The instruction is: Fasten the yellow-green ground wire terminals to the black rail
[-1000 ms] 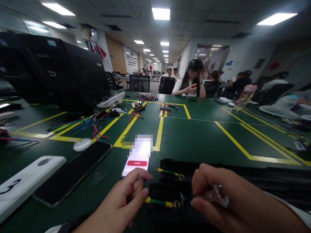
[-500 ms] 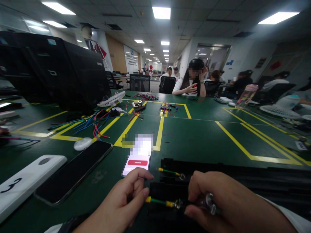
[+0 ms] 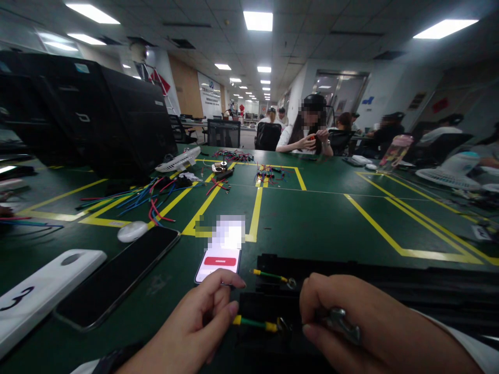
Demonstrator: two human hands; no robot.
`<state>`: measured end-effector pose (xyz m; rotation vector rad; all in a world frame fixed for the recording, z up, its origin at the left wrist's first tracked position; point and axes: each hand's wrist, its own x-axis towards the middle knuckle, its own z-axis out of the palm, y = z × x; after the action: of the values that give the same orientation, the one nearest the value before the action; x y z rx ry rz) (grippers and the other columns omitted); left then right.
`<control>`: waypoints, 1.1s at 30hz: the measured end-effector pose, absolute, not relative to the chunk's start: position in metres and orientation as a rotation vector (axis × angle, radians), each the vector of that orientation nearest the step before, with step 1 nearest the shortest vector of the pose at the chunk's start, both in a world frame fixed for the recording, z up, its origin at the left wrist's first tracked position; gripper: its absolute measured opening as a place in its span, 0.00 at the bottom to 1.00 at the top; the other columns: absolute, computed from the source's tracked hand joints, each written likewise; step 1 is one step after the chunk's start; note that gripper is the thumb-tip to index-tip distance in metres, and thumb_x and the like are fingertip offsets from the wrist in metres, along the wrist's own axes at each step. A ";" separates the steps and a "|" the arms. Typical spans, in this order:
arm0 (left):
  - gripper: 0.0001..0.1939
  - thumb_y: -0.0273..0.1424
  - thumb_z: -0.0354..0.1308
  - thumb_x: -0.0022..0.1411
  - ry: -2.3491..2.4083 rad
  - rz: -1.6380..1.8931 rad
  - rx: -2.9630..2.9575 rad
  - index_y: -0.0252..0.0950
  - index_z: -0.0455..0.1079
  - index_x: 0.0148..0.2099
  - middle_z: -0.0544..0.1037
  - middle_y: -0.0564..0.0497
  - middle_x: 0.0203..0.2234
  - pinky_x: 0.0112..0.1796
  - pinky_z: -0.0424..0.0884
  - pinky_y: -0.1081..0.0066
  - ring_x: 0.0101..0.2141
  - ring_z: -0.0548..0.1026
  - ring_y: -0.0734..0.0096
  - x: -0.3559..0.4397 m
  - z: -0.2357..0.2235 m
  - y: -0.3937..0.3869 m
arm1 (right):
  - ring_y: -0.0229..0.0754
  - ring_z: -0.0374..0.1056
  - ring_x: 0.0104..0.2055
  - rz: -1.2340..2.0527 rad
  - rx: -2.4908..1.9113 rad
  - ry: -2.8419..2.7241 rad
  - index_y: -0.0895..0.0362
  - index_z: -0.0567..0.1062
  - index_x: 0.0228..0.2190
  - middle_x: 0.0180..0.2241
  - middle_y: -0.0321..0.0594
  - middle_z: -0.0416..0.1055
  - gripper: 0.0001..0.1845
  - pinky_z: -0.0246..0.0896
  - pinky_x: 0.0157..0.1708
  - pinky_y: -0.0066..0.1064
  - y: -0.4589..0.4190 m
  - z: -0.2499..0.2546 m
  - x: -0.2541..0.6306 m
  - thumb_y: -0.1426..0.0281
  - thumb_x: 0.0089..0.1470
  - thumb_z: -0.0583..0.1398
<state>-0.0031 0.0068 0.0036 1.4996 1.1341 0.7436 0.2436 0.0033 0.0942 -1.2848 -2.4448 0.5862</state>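
Observation:
My left hand is curled beside a short green wire with yellow sleeves at both ends. The thumb lies against its left sleeve, and the index finger reaches out above. At the right end of this wire sits a metal ring or washer, on a long black part. My right hand is closed around a shiny metal tool, possibly a wrench, whose forked-looking end sticks out; the rest is hidden in the fingers. A second green wire with a yellow sleeve lies above, ending near another ring.
A lit phone lies beyond my left hand. To the left are a dark phone, a white box marked 3 and a white oval case. Loose wires and a black computer case stand farther back. A person sits opposite.
The metal tool has turned in my right hand, its end now slanting down to the right. My right fingers have shifted slightly away from the lower ring. My left hand has hardly moved.

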 end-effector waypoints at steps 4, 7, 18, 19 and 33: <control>0.18 0.47 0.50 0.66 1.145 0.727 1.507 0.39 0.61 0.48 0.57 0.63 0.19 0.17 0.54 0.77 0.17 0.55 0.78 -0.004 0.004 0.007 | 0.35 0.67 0.21 0.624 -1.264 -2.384 0.52 0.71 0.28 0.23 0.29 0.73 0.06 0.62 0.21 0.23 0.005 0.102 0.247 0.75 0.50 0.60; 0.16 0.46 0.49 0.66 1.149 0.724 1.498 0.39 0.60 0.47 0.57 0.63 0.20 0.18 0.54 0.77 0.17 0.55 0.78 -0.004 0.003 0.008 | 0.36 0.68 0.21 0.572 -1.306 -2.402 0.52 0.72 0.27 0.22 0.29 0.73 0.05 0.61 0.21 0.24 0.005 0.101 0.248 0.74 0.49 0.62; 0.15 0.43 0.48 0.67 1.152 0.723 1.521 0.39 0.59 0.48 0.58 0.63 0.20 0.17 0.53 0.76 0.17 0.56 0.77 -0.004 0.002 0.007 | 0.37 0.71 0.22 0.496 -1.278 -2.455 0.53 0.73 0.26 0.23 0.29 0.76 0.09 0.62 0.22 0.23 0.003 0.092 0.244 0.75 0.43 0.67; 0.15 0.44 0.48 0.67 1.144 0.719 1.523 0.39 0.59 0.48 0.58 0.63 0.20 0.17 0.53 0.77 0.17 0.56 0.77 -0.005 0.003 0.007 | 0.37 0.71 0.23 0.489 -1.299 -2.446 0.52 0.73 0.26 0.23 0.30 0.76 0.08 0.62 0.22 0.24 0.003 0.092 0.243 0.75 0.43 0.67; 0.12 0.42 0.48 0.70 1.035 0.808 1.521 0.42 0.60 0.50 0.57 0.64 0.20 0.14 0.49 0.81 0.14 0.56 0.81 -0.011 -0.015 0.009 | 0.34 0.70 0.22 0.477 -1.184 -2.462 0.53 0.73 0.25 0.23 0.27 0.77 0.14 0.59 0.21 0.19 0.006 0.093 0.238 0.82 0.39 0.67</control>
<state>-0.0111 0.0089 -0.0150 1.5212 1.0350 0.8077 0.2384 0.0064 0.0929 -1.1836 -2.4620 0.4772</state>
